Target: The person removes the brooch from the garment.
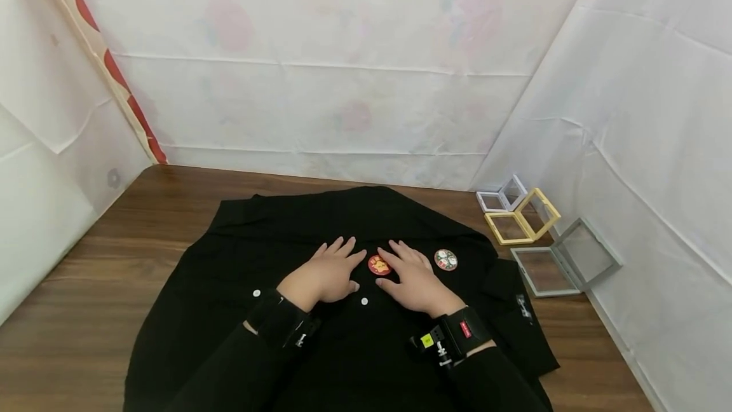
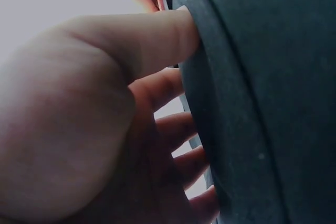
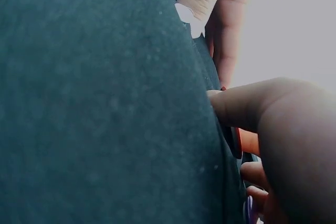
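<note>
A black garment (image 1: 354, 361) with white buttons lies spread over the wooden table. My left hand (image 1: 326, 272) rests on it with fingers spread; the left wrist view shows the thumb (image 2: 157, 35) and fingertips touching the dark cloth. Beside it, my right hand (image 1: 414, 281) lies on the cloth, fingers extended over the edge of a round red badge (image 1: 377, 265) with a yellow paw print. A second round badge (image 1: 446, 260), patterned green, white and red, sits just right of that hand. In the right wrist view the red badge (image 3: 237, 142) shows edge-on behind the thumb.
On the right stand three hinged display frames, opened: a white one (image 1: 490, 202), a yellow one (image 1: 509, 241) and a grey one (image 1: 549, 294). White sheets (image 1: 320, 107) hang around the back and sides. Bare wooden tabletop (image 1: 86, 310) shows at the left.
</note>
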{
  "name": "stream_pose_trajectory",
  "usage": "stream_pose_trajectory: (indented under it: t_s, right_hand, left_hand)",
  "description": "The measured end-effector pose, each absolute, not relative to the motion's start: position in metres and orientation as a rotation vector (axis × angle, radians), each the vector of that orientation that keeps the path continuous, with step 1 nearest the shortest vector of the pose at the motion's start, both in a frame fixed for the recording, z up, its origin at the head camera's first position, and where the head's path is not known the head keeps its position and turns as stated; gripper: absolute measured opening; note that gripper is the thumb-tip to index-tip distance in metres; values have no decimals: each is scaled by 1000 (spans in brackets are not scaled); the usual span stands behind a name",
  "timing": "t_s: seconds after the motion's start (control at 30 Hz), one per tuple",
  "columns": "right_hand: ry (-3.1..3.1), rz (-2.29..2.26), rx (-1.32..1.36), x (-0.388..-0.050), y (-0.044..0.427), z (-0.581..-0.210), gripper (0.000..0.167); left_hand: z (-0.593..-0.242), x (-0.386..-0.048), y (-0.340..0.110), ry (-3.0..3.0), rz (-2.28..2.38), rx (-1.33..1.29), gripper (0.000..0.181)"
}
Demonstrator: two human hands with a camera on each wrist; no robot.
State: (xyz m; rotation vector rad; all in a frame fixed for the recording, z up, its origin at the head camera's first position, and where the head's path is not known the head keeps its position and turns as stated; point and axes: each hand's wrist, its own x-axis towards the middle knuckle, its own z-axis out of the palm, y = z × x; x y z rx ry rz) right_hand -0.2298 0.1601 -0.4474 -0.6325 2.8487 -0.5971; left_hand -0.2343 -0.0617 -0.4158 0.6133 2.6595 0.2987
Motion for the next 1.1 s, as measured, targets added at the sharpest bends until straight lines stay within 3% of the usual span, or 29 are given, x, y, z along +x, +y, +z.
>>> stream_pose_trajectory:
  t_s: [0.2,0.47,0.73,1.1]
  right_hand:
    - [2884,-561,-634,-230,162,-442,63]
    - [2977,-627,-770,-228,165,-433,39]
    - [2957,-674,-875,-234,164,-438,31]
    - [2944,-1122,-543,-237,167,-447,11]
  left_hand:
    - [-411,-234,-61,2651,323,627,66]
    - [-413,-234,-62,2660,309,635,66]
    - [-414,-234,-62,2663,299,622,67]
    - [-413,-232,-63,2694,318,630,66]
